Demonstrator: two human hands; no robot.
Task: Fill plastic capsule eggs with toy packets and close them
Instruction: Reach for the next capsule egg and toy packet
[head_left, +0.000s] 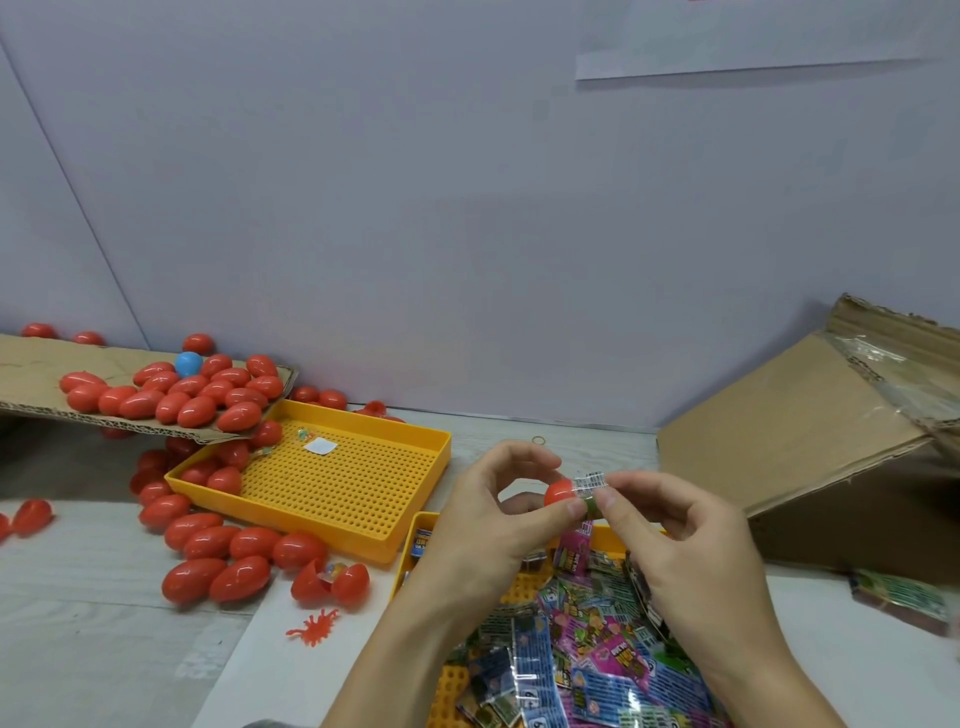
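Note:
My left hand (498, 514) grips a red capsule egg half (558, 491) with thumb and fingers curled round it. Just right of it, my right hand (675, 535) pinches a folded toy packet (589, 493) at the egg's open mouth, part of the packet sticking out. Beneath both hands a yellow tray (423, 525) holds a heap of toy packets (587, 660) in pink, blue and green. An open red egg (330, 579) with something inside lies on the table to the left.
A second yellow perforated tray (363, 483) sits left of the hands with a few red eggs in its corner. Several closed red eggs (223, 551) lie on the table and on a cardboard sheet (31, 374). A cardboard box (810, 436) stands right. A red rubber toy (314, 626) lies nearby.

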